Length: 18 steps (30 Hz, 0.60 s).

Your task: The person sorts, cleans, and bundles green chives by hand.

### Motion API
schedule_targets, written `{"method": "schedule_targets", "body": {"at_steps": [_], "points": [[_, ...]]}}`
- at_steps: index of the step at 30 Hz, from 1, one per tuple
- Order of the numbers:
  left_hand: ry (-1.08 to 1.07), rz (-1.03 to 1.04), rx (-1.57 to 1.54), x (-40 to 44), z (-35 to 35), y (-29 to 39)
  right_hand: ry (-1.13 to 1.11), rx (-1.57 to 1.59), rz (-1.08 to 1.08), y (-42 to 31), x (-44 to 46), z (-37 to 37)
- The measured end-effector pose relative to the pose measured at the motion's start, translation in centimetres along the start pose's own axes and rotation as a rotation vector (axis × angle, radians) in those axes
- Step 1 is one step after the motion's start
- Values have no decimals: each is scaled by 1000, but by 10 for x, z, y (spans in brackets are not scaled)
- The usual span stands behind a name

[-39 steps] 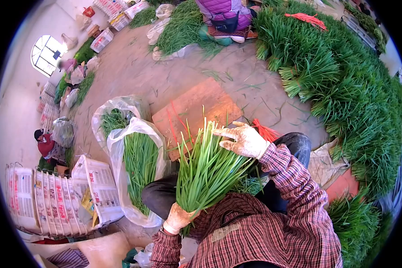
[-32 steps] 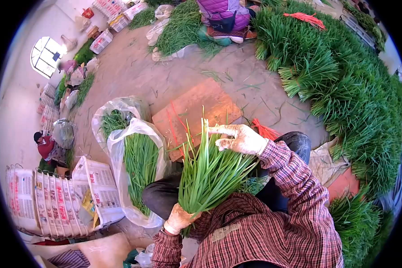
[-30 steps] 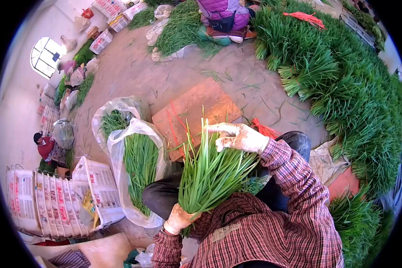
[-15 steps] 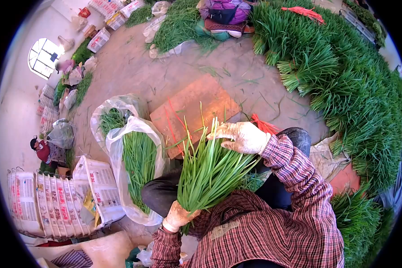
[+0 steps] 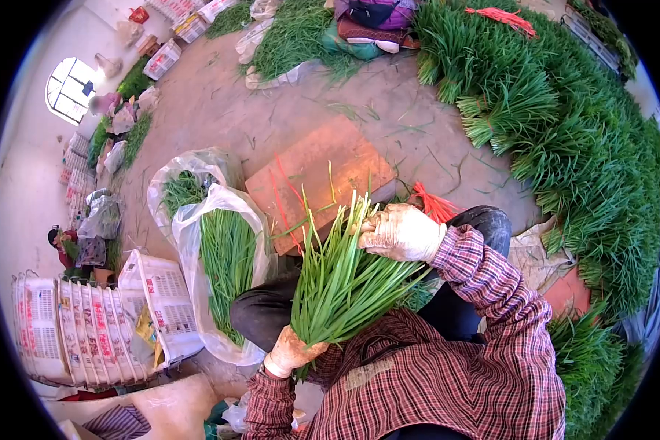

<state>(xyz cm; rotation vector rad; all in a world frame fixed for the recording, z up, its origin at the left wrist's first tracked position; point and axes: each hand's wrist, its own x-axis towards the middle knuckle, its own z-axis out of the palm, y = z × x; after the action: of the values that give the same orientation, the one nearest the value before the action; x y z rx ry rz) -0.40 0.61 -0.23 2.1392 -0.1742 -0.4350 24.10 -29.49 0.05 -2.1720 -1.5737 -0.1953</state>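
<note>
A loose bunch of garlic chives (image 5: 345, 275), long flat green leaves with pale ends pointing up, is held over my lap. My left hand (image 5: 293, 350), in a soiled whitish glove, is wrapped round the lower part of the bunch. My gloved right hand (image 5: 402, 233) is at the upper right of the bunch, fingers curled in against the pale stem ends; its fingertips are partly hidden. Just beyond lies a worn wooden board (image 5: 319, 176) with red ties (image 5: 282, 198) across it. More red ties (image 5: 434, 204) lie beside my right knee.
At left, clear plastic bags (image 5: 224, 202) hold more chives, beside white plastic crates (image 5: 161, 308). A large heap of bundled chives (image 5: 557, 139) lines the right side. Loose greens (image 5: 293, 44) lie on the floor ahead. A person (image 5: 66, 246) sits at far left; another person (image 5: 374, 15) is at the top.
My right hand's fingers, stretched toward the stem tips before, have curled in and moved slightly right. My left hand keeps its hold on the bunch.
</note>
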Motion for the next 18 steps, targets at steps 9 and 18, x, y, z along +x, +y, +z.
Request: {"method": "schedule_targets", "body": {"at_steps": [9, 18], "points": [[-18, 387, 486, 11, -5, 19, 35, -18, -114, -9, 3, 4], [-98, 191, 365, 7, -5, 1, 137, 67, 1, -2, -8, 6]]}}
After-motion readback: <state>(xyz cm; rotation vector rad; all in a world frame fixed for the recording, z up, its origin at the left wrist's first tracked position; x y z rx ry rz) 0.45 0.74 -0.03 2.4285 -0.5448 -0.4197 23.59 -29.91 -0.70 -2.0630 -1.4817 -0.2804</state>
